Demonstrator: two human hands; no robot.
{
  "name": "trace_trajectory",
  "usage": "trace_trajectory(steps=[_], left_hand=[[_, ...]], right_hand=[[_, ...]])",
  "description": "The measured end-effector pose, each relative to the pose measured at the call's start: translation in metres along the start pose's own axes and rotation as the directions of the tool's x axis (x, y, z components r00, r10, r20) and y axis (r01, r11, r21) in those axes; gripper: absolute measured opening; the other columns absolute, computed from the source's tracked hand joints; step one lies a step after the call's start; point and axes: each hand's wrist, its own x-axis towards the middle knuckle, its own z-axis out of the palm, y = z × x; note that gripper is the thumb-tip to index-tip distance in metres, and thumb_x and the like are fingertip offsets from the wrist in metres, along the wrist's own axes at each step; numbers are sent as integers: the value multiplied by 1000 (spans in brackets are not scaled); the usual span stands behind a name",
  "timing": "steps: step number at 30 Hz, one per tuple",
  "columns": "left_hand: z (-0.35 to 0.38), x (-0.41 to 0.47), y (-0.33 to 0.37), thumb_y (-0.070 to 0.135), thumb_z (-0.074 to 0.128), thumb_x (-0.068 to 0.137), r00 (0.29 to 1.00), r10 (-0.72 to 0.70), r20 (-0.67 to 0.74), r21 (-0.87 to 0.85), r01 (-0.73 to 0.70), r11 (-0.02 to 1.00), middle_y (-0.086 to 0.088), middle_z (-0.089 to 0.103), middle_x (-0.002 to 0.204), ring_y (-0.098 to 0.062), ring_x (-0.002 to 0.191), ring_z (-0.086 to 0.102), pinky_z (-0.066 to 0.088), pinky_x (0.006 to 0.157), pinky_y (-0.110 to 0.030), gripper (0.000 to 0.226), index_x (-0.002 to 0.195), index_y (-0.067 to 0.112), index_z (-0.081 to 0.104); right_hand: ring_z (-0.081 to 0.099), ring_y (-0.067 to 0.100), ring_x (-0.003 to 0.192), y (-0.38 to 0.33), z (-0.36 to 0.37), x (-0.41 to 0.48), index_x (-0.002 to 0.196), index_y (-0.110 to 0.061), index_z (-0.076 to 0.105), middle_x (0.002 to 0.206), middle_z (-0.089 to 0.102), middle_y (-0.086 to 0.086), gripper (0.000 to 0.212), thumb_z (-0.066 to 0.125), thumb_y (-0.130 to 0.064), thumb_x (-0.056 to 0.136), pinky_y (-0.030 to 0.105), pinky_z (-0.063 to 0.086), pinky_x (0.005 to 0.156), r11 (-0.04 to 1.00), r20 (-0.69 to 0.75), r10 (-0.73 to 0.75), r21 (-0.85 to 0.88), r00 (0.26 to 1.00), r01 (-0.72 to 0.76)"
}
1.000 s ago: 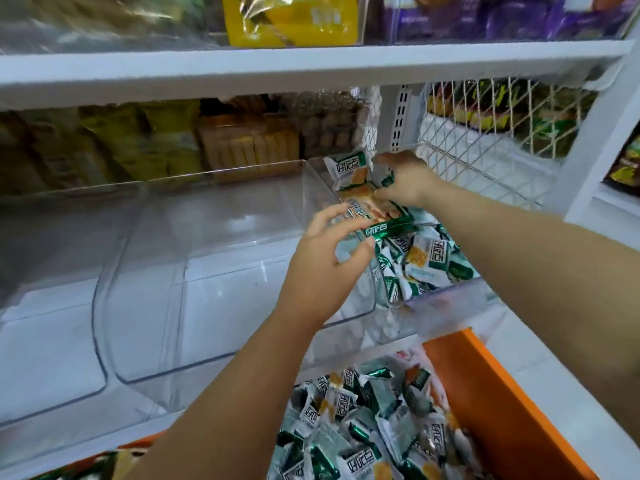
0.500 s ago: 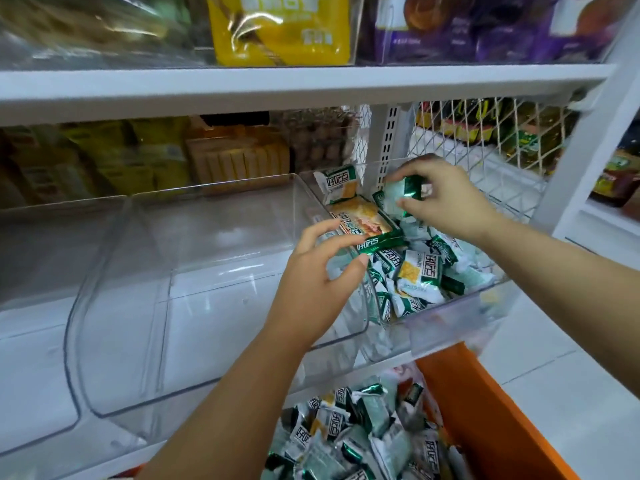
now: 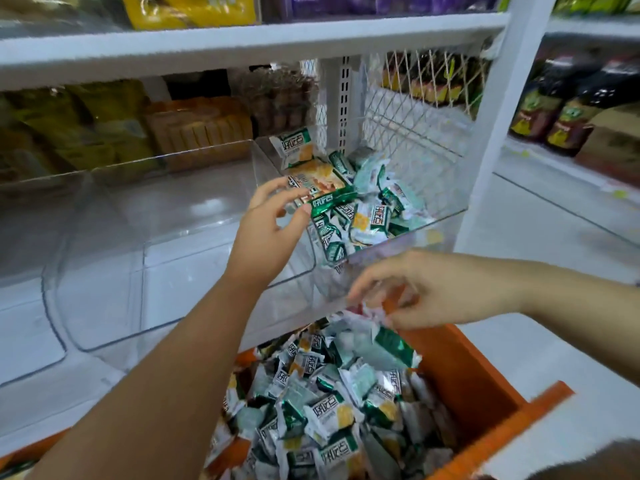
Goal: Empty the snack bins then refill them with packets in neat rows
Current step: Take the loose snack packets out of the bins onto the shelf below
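Green-and-white snack packets point(image 3: 375, 211) lie in a loose heap in the right clear bin point(image 3: 446, 216) on the shelf. My left hand point(image 3: 268, 233) is raised at that bin's left wall, fingers apart, fingertips against a few upright packets point(image 3: 313, 183). My right hand point(image 3: 436, 292) is blurred, low over the orange crate point(image 3: 464, 368), its fingers curled on crumpled packets point(image 3: 389, 342). Many more of the same packets point(image 3: 325, 414) fill the crate. The middle clear bin point(image 3: 152, 244) holds nothing.
Another empty clear bin point(image 3: 24, 327) stands at the far left. Behind the bins are yellow and tan snack packs point(image 3: 197, 126). A white wire mesh point(image 3: 415, 109) and a white upright post point(image 3: 498, 126) close the shelf on the right. Dark bottles point(image 3: 568, 112) stand beyond it.
My right hand has dropped from the right bin down to the orange crate, taking packets with it. My left hand has stayed at the bin's left wall.
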Motion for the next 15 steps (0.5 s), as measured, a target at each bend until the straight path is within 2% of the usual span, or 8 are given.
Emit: trace_trajectory(steps=[2, 5, 8, 10, 12, 15], left_hand=[[0, 0, 2, 30, 57, 94, 1000, -8, 5, -7, 8, 1000, 12, 41, 135, -14, 105, 56, 42, 81, -20, 19, 110, 41, 58], [1, 0, 3, 29, 58, 94, 1000, 5, 3, -27, -5, 1000, 14, 41, 131, -13, 105, 56, 47, 85, -26, 21, 103, 47, 56], [0, 2, 1, 27, 59, 92, 1000, 12, -4, -49, -12, 999, 13, 43, 131, -10, 102, 55, 49, 86, -28, 20, 105, 43, 58], [-1, 2, 0, 27, 60, 92, 1000, 8, 2, -64, -8, 998, 14, 43, 132, 0, 100, 53, 47, 83, -18, 20, 108, 41, 59], [0, 1, -1, 28, 60, 92, 1000, 4, 11, -73, -4, 997, 16, 42, 133, 6, 99, 51, 43, 78, -8, 21, 109, 41, 59], [0, 3, -3, 29, 61, 91, 1000, 5, 12, -98, -3, 995, 17, 42, 135, -1, 102, 52, 41, 76, -3, 22, 109, 41, 60]], right_hand=[[62, -4, 98, 0, -8, 3, 112, -34, 58, 107, 61, -26, 34, 62, -9, 89, 16, 51, 80, 1000, -82, -9, 12, 997, 11], [65, 3, 91, 0, -37, 19, 103, -28, 62, 110, 66, -3, 29, 61, -3, 88, 16, 52, 78, 993, -324, -17, 109, 946, 55], [62, 6, 84, 5, -62, 55, 98, -21, 63, 103, 66, 4, 23, 63, -1, 87, 17, 52, 81, 986, -517, 15, 150, 856, 74], [60, 11, 95, 13, -76, 88, 110, -17, 61, 108, 63, 3, 26, 65, -6, 87, 22, 50, 88, 992, -594, 60, 128, 802, 21], [57, 21, 110, 24, -89, 122, 127, -13, 53, 122, 59, 7, 41, 64, -9, 87, 30, 48, 91, 992, -640, 111, 112, 761, -52], [54, 33, 118, 35, -102, 169, 140, -11, 38, 135, 52, 16, 56, 62, -13, 89, 35, 48, 92, 986, -673, 161, 73, 722, -152]])
